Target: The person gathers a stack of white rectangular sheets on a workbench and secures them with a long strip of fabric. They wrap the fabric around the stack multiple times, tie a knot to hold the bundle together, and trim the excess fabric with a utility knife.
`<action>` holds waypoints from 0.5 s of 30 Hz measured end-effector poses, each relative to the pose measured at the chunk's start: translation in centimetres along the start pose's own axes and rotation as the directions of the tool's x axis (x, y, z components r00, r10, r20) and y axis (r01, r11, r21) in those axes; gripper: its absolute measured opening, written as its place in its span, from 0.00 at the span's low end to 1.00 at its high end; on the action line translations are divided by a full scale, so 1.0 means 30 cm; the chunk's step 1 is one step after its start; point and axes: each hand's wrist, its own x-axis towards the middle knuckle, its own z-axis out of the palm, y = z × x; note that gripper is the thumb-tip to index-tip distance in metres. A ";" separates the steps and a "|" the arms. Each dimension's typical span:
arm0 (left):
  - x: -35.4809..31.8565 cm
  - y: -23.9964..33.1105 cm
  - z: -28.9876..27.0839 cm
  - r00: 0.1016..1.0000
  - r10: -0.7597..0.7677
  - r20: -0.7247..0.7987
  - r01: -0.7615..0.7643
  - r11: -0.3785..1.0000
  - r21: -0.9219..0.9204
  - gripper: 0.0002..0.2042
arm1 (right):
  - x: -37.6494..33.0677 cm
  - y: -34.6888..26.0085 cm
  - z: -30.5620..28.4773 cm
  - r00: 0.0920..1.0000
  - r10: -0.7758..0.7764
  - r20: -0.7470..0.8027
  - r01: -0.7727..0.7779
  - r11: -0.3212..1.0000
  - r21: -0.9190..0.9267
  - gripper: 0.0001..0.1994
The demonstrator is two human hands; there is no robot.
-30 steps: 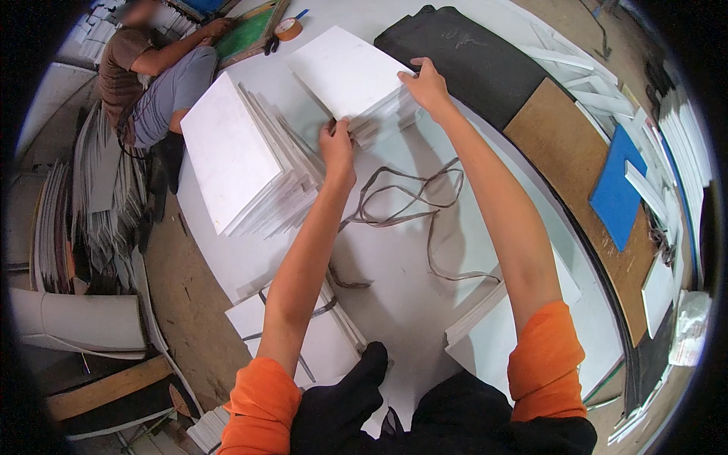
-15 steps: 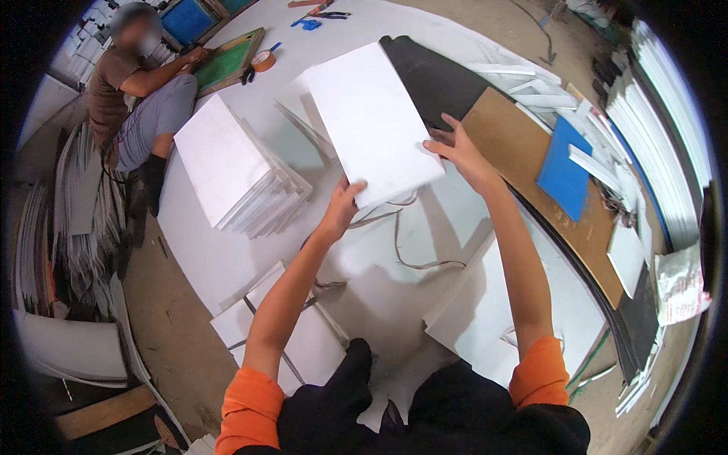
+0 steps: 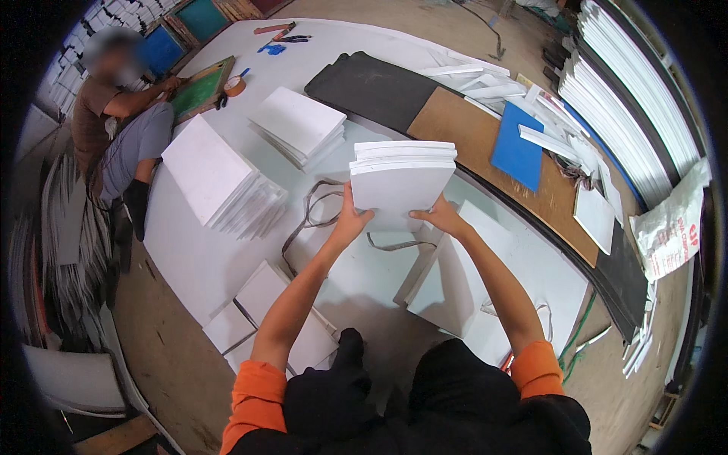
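A small stack of white boards (image 3: 406,182) is held up in front of me, tilted so that its layered top edges face away. My left hand (image 3: 352,221) grips its lower left corner, thumb on the near face. At the lower right corner my right hand (image 3: 443,215) clasps it the same way; the fingers behind are partly hidden. Beneath the boards a grey-brown strap (image 3: 307,216) lies loosely looped on the white work surface (image 3: 193,262). Beyond my left hand rests another stack of white boards (image 3: 299,117), and a taller stack (image 3: 208,171) stands left of it.
Strapped white boards (image 3: 265,303) lie near my left knee, more white boards (image 3: 455,284) by my right. A brown board (image 3: 470,144), a blue sheet (image 3: 519,144) and white offcuts fill the right side. At far left a person (image 3: 114,114) handles a green framed screen (image 3: 201,91) beside tape (image 3: 235,85).
The boards in my hands have come nearer and tipped, now showing several layered edges. My right hand has closed in on the lower right corner. A stack beyond them is now uncovered.
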 end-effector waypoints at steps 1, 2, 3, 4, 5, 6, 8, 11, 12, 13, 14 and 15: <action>-0.004 -0.003 0.006 1.000 -0.006 -0.007 0.005 0.999 -0.036 0.35 | 0.005 0.019 0.004 0.999 0.029 0.032 -0.028 0.999 -0.030 0.46; -0.005 -0.006 0.011 1.000 -0.011 -0.012 0.011 0.997 -0.073 0.34 | 0.007 0.039 0.009 1.000 0.008 0.004 -0.008 1.000 -0.003 0.46; 0.002 -0.008 0.007 1.000 0.002 0.006 -0.002 0.999 -0.041 0.34 | 0.008 0.058 0.015 1.000 -0.011 -0.026 0.012 1.000 0.022 0.47; 0.013 -0.008 -0.018 1.000 0.011 0.012 -0.011 1.000 -0.002 0.35 | 0.022 0.065 0.033 0.998 -0.035 -0.044 0.037 0.998 0.053 0.47; 0.039 0.021 -0.019 0.999 0.026 0.033 -0.027 0.999 0.031 0.35 | 0.020 0.043 0.026 0.996 -0.051 -0.077 0.052 0.998 0.018 0.46; 0.068 0.050 -0.013 0.999 0.007 0.037 -0.007 1.000 -0.006 0.35 | 0.013 0.021 0.011 0.991 -0.066 -0.113 0.064 0.998 -0.019 0.46; 0.119 0.203 0.023 0.996 -0.049 0.074 0.055 0.995 -0.080 0.37 | -0.027 -0.044 -0.031 0.977 -0.032 -0.209 0.034 0.999 0.006 0.45; 0.153 0.366 0.103 0.973 0.058 0.224 -0.037 0.995 -0.097 0.38 | -0.142 -0.173 -0.112 0.906 0.083 -0.415 -0.029 0.990 0.135 0.44; 0.150 0.406 0.147 0.959 0.047 0.280 -0.032 0.998 -0.058 0.38 | -0.195 -0.193 -0.134 0.850 0.106 -0.516 -0.037 0.989 0.143 0.44; 0.137 0.426 0.197 0.940 0.038 0.339 -0.032 0.999 -0.023 0.37 | -0.260 -0.216 -0.150 0.780 0.128 -0.613 -0.046 0.988 0.148 0.43; 0.118 0.412 0.245 0.924 -0.027 0.380 0.045 0.998 -0.040 0.36 | -0.321 -0.233 -0.154 0.766 0.228 -0.600 -0.103 0.966 0.236 0.43; 0.094 0.379 0.298 0.902 -0.090 0.421 0.123 0.991 -0.052 0.35 | -0.388 -0.247 -0.152 0.748 0.325 -0.579 -0.155 0.934 0.323 0.43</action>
